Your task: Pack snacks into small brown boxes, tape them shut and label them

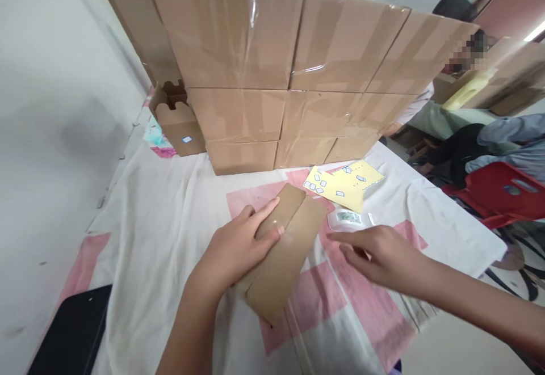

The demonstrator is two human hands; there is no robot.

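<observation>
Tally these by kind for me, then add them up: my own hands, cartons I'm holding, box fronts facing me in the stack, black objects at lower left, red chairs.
Own hands: 2 (left hand, right hand)
Held carton: 1
Stacked box fronts: 9
Black object: 1
Red chair: 1
Total: 14

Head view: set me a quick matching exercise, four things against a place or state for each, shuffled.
Things:
1. small brown carton
2. yellow papers
3. black object
4. red chair

Places or states:
A. at the right edge of the view
B. has the left hand on it
C. in the bottom left corner of the view
D. marked with small blue-outlined shapes

Pairs: 1-B, 2-D, 3-C, 4-A
</observation>
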